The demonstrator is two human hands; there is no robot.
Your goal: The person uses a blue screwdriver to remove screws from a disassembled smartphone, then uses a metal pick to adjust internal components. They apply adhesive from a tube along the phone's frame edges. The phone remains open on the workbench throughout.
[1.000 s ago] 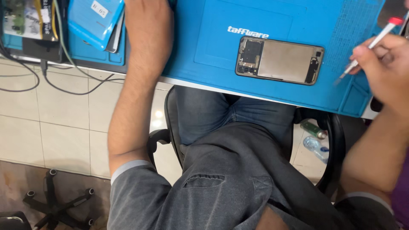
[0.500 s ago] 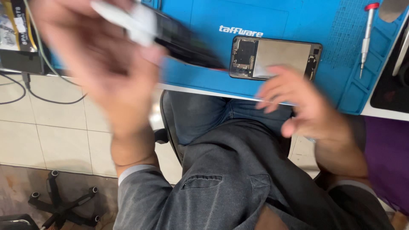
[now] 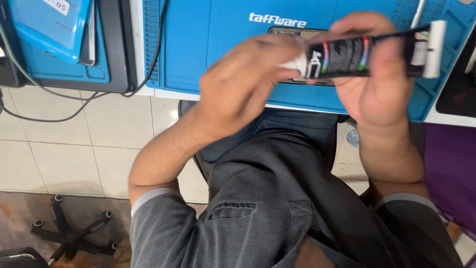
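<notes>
Right hand (image 3: 377, 74) clamps black tube (image 3: 362, 54); left hand (image 3: 248, 84), at 9 o'clock, pinches its white cap (image 3: 296, 64). Squeezing risks glue spilling onto the phone (image 3: 297, 33) beneath.

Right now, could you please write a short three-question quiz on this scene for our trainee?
1. True or false: the black tube lies flat on the blue mat.
2. Which hand pinches the tube's white cap end? A) left hand B) right hand
3. Fill in: the phone on the mat is partly hidden behind the ____.

Key: 1. False, both hands hold it above the mat. 2. A. 3. hands.
</notes>
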